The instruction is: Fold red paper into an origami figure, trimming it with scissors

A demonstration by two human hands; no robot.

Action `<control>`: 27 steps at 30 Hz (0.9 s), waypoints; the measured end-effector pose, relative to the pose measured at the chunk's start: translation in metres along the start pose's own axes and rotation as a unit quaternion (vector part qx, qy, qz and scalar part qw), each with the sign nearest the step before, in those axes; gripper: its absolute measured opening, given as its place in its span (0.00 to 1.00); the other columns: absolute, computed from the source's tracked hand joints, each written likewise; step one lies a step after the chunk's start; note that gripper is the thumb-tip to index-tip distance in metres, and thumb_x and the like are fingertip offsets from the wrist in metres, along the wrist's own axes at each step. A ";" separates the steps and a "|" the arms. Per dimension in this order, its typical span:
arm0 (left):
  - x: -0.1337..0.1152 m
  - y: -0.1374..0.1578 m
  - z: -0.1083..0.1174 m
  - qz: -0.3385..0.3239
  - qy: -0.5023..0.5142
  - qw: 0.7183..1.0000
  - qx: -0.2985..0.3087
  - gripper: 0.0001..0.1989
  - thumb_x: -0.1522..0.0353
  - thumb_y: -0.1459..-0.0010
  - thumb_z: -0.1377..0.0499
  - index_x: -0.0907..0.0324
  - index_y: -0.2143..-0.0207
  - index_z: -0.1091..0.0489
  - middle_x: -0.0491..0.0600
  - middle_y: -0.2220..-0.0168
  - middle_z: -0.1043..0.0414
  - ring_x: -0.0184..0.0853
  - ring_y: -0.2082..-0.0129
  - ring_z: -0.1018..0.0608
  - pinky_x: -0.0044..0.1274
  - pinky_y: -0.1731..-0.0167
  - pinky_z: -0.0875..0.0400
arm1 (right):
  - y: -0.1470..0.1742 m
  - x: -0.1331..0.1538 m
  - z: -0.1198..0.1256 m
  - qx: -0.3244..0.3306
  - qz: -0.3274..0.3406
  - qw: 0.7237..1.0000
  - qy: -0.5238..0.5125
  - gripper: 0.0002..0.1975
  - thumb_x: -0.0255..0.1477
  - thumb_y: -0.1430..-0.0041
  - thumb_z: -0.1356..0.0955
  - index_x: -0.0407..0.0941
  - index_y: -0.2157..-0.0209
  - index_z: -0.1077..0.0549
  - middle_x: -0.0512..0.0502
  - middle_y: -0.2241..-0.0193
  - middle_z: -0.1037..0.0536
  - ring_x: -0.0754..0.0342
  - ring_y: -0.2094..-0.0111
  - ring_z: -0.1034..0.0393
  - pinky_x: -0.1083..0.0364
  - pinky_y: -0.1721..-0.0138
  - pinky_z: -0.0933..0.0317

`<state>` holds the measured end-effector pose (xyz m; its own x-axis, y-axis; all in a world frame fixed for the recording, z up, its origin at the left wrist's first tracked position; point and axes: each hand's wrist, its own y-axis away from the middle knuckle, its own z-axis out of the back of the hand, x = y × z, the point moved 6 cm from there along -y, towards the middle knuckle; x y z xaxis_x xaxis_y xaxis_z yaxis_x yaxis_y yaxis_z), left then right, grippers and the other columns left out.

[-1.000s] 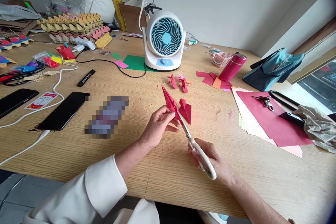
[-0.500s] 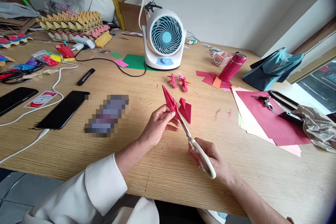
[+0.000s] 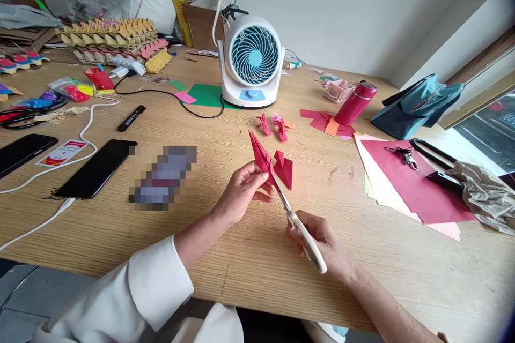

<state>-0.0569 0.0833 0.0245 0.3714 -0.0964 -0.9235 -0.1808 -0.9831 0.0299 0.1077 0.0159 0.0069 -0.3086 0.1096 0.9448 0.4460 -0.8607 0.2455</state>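
Note:
Between the thumb and fingers of my left hand (image 3: pixel 243 190) is a red folded paper piece (image 3: pixel 259 151), long and pointed, its tip away from me. My right hand (image 3: pixel 319 238) grips white-handled scissors (image 3: pixel 306 240) by their loops. The blades reach up to the near end of the folded paper, by my left fingertips; whether paper lies between them I cannot tell. Just right of the blades, another red folded paper piece (image 3: pixel 285 169) lies on the table. Farther back sit small red folded paper figures (image 3: pixel 280 128).
A white fan (image 3: pixel 253 59) stands at the back, with green paper (image 3: pixel 205 94) beside its base. On the right are a red bottle (image 3: pixel 357 103), a teal bag (image 3: pixel 418 104) and paper sheets (image 3: pixel 406 182) under keys. Phones (image 3: pixel 96 169) and a marker (image 3: pixel 131 118) lie left.
The scissors and my right hand have shifted very slightly left. My left hand keeps its hold on the folded paper in nearly the same place.

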 end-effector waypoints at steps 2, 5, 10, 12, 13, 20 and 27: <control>0.000 0.001 -0.001 0.002 -0.002 1.000 0.004 0.12 0.64 0.46 0.35 0.61 0.69 0.34 0.43 0.75 0.29 0.27 0.77 0.24 0.20 0.78 0.22 | 0.000 0.000 0.000 0.000 0.002 1.000 -0.003 0.23 0.51 0.38 0.35 0.44 0.71 0.34 0.54 0.80 0.35 0.60 0.79 0.43 0.57 0.77 0.49; 0.001 0.002 -0.002 0.003 -0.004 1.000 0.006 0.12 0.64 0.46 0.36 0.61 0.70 0.35 0.43 0.75 0.29 0.27 0.77 0.24 0.20 0.79 0.22 | -0.001 -0.002 0.000 0.001 0.006 1.000 -0.002 0.23 0.51 0.38 0.35 0.44 0.70 0.34 0.54 0.80 0.35 0.59 0.78 0.43 0.57 0.76 0.49; 0.002 0.002 -0.002 0.005 -0.008 1.000 0.006 0.12 0.63 0.46 0.36 0.61 0.69 0.35 0.43 0.75 0.29 0.27 0.77 0.24 0.19 0.79 0.23 | -0.001 -0.003 0.001 -0.005 0.012 1.000 0.008 0.22 0.49 0.36 0.36 0.44 0.70 0.33 0.55 0.80 0.36 0.60 0.79 0.43 0.58 0.77 0.50; 0.003 0.002 -0.002 0.008 -0.008 1.000 0.004 0.12 0.63 0.46 0.36 0.60 0.69 0.34 0.43 0.75 0.29 0.27 0.77 0.25 0.19 0.79 0.23 | 0.000 -0.003 0.001 -0.004 0.015 1.000 0.006 0.21 0.48 0.36 0.36 0.44 0.70 0.34 0.55 0.80 0.37 0.60 0.79 0.43 0.58 0.77 0.50; 0.003 0.001 -0.002 0.009 -0.007 1.000 0.003 0.12 0.63 0.47 0.36 0.60 0.69 0.34 0.43 0.75 0.29 0.27 0.77 0.25 0.20 0.79 0.23 | 0.000 -0.002 0.001 -0.003 0.017 1.000 0.004 0.21 0.48 0.35 0.36 0.44 0.71 0.34 0.55 0.80 0.36 0.60 0.79 0.43 0.58 0.77 0.49; 0.002 0.003 -0.004 0.014 -0.007 1.000 0.003 0.13 0.62 0.48 0.35 0.60 0.69 0.34 0.43 0.75 0.29 0.27 0.77 0.25 0.19 0.79 0.23 | 0.001 0.000 0.001 -0.007 0.019 1.000 0.014 0.20 0.47 0.36 0.36 0.45 0.72 0.34 0.55 0.81 0.35 0.60 0.79 0.44 0.58 0.77 0.50; 0.002 0.003 -0.003 0.014 -0.005 1.000 0.003 0.13 0.62 0.47 0.35 0.60 0.69 0.34 0.43 0.75 0.30 0.27 0.77 0.25 0.20 0.79 0.23 | 0.000 0.000 0.001 -0.006 0.018 1.000 0.017 0.20 0.47 0.36 0.36 0.45 0.72 0.35 0.55 0.82 0.36 0.60 0.80 0.44 0.58 0.78 0.51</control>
<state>-0.0534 0.0801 0.0242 0.3565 -0.1222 -0.9263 -0.1963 -0.9791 0.0536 0.1090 0.0164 0.0071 -0.3204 0.0610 0.9453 0.4468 -0.8702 0.2076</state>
